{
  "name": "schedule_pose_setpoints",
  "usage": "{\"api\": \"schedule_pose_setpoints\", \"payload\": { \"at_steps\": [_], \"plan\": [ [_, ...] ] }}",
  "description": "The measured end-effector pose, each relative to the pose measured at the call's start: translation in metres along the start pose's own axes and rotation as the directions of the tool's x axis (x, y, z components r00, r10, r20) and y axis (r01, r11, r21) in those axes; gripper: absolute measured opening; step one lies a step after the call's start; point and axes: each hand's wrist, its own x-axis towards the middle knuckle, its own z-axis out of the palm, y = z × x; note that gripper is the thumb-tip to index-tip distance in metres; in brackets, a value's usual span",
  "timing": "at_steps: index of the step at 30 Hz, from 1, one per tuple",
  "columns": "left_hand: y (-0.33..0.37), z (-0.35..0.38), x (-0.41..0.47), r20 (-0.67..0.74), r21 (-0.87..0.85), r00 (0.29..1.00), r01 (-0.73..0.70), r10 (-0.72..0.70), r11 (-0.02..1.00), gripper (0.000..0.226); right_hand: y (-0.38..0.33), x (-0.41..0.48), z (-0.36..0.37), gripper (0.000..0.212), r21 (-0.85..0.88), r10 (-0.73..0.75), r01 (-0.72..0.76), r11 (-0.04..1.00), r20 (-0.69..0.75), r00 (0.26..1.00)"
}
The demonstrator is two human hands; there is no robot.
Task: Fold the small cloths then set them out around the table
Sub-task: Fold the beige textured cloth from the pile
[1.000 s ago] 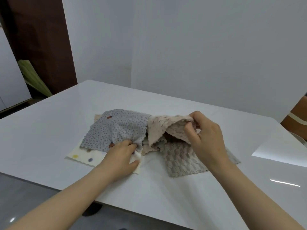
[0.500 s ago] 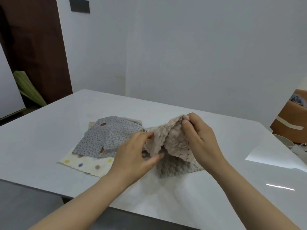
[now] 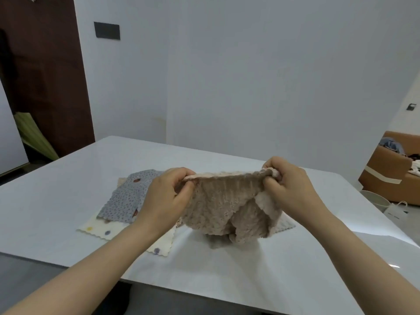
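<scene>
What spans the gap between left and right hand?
Head view: the upper edge of the fuzzy beige cloth, stretched between left hand and right hand.

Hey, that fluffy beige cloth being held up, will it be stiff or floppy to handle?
Probably floppy: the beige cloth sags and bunches between the left hand and right hand, which pinch its top edge. Likely light, since a pinch at each end holds it up. Its nubby pile should resist slipping.
</scene>
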Motion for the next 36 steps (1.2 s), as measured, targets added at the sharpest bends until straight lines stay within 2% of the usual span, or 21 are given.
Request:
{"api": "schedule_pose_setpoints", "payload": {
  "at_steps": [3,8,13,17,23,26,30,36],
  "plan": [
    [0.011,-0.004,0.005,-0.07,-0.07,0.997,0.028,-0.033,0.997,0.017,-0.005,-0.002,-0.008,0.013,-0.014,-0.011,0.01,1.0,-0.069,0.998],
    [0.033,-0.018,0.016,-0.164,-0.212,0.982,0.059,-0.095,0.975,0.031,-0.018,-0.006,-0.033,0.016,-0.017,-0.014,0.011,1.0,-0.145,0.989],
    [0.055,-0.035,0.026,-0.224,-0.194,0.973,0.004,-0.049,0.981,0.033,-0.031,-0.01,-0.06,0.02,-0.068,-0.067,0.053,0.996,-0.224,0.972],
    [0.061,-0.037,0.023,-0.243,-0.171,0.97,-0.017,-0.026,0.985,0.03,-0.035,-0.013,-0.067,0.017,-0.071,-0.073,0.058,0.996,-0.225,0.972],
    [0.046,-0.029,0.026,-0.213,-0.149,0.971,0.081,-0.112,0.986,0.026,-0.014,-0.01,-0.063,0.016,-0.096,-0.012,-0.007,0.995,-0.197,0.98],
    [0.039,-0.023,0.036,-0.18,-0.152,0.972,0.127,-0.154,0.98,0.03,0.001,-0.002,-0.059,0.018,-0.106,0.018,-0.04,0.994,-0.206,0.978],
    [0.035,-0.015,0.048,-0.177,-0.211,0.971,0.122,-0.161,0.97,0.029,0.015,0.005,-0.053,0.024,-0.025,0.033,-0.042,0.999,-0.278,0.96],
    [0.042,-0.01,0.035,-0.232,-0.281,0.958,0.099,-0.168,0.955,0.038,0.024,-0.01,-0.051,0.021,0.117,0.002,0.04,0.992,-0.338,0.941]
  ]
}}
